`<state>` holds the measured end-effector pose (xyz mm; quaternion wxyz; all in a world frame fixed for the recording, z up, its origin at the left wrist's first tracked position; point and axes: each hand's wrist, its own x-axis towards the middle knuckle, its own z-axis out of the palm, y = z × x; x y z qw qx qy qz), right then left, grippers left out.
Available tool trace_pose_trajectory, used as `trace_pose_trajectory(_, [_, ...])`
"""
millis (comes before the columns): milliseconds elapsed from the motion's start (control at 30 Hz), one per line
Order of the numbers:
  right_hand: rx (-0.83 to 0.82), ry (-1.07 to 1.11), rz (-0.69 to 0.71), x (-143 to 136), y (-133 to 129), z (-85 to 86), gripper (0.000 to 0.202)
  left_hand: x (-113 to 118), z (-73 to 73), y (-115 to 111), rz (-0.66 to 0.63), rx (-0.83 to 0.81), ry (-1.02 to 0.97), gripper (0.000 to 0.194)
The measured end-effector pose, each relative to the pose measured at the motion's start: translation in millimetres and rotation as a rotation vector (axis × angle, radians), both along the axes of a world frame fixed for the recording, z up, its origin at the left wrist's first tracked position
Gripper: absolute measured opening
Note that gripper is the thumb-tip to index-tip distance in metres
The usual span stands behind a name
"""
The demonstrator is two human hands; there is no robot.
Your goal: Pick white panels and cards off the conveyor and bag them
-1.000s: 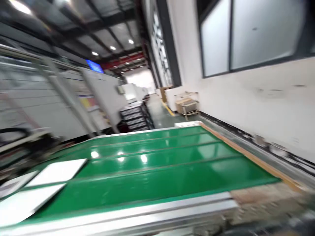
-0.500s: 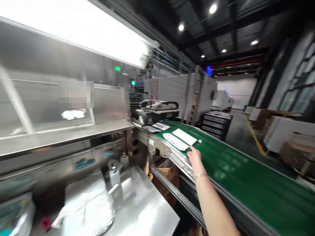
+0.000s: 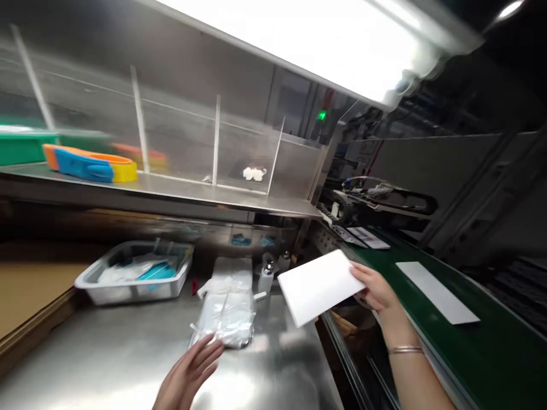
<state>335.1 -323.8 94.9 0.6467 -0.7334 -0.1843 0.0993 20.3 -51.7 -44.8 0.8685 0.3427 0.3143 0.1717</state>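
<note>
That flat white rectangular panel [image 3: 319,286] looks thin, stiff and light, probably slick-faced, so pinching it by one short edge like this seems fine. The right hand [image 3: 376,287] has fingers clamped on its right edge, holding it in the air over the right edge of the steel worktable [image 3: 106,353]. The left hand [image 3: 188,373] is open, fingers spread, just touching a clear plastic bag bundle [image 3: 226,310]. Another white panel [image 3: 436,291] lies on the green conveyor belt [image 3: 491,353].

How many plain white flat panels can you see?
2: one white panel is held in the right hand above the steel table's edge; another panel lies on the green belt. More may be hidden.
</note>
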Motion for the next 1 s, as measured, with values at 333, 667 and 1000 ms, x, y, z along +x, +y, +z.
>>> trace_pose_trajectory(333, [-0.051,0.364,0.724,-70,157,-50.2,0.050,32,46.6,-49,-0.102,-0.228,-0.294,0.042])
trace_pose_trajectory(667, [0.003,0.452,0.521,-123,150,-118.9,0.052,13,37.7,-23,0.028,-0.191,-0.383,0.033])
trace_pose_trajectory(1000, [-0.346,-0.241,0.274,-169,163,-111.2,0.033,22,41.8,-28,0.188,-0.228,-0.327,0.035])
